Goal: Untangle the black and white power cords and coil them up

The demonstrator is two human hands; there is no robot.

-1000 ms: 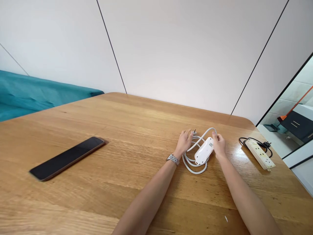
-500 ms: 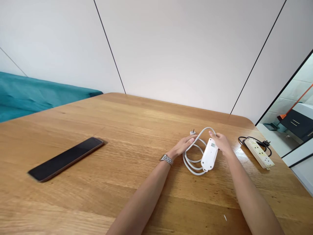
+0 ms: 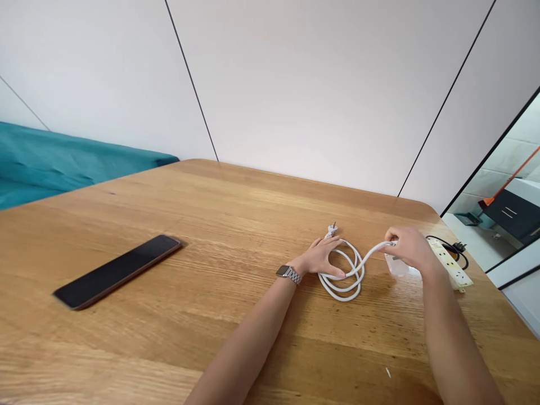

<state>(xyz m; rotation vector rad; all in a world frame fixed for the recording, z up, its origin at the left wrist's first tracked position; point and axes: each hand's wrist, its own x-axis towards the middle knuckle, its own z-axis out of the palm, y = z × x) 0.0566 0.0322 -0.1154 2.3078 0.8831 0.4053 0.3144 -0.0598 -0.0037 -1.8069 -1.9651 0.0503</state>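
Note:
A white power strip is in the grip of my right hand, which is closed around its cord end and covers much of it. From there its white cable runs left into a loose coil lying on the table. My left hand rests over the coil's left side, open, fingers and thumb spread across the loops. Just beyond those fingers, the cable's white plug lies with its prongs pointing up and away.
A second power strip, cream with a black cord and plug, lies close to the right of my right hand. A dark tablet-like slab is on the wooden table's left part. A teal sofa stands beyond, along the wall.
My right hand has carried the white power strip to the right, away from the coil, drawing cable out straighter. My left hand has spread its thumb across the loops.

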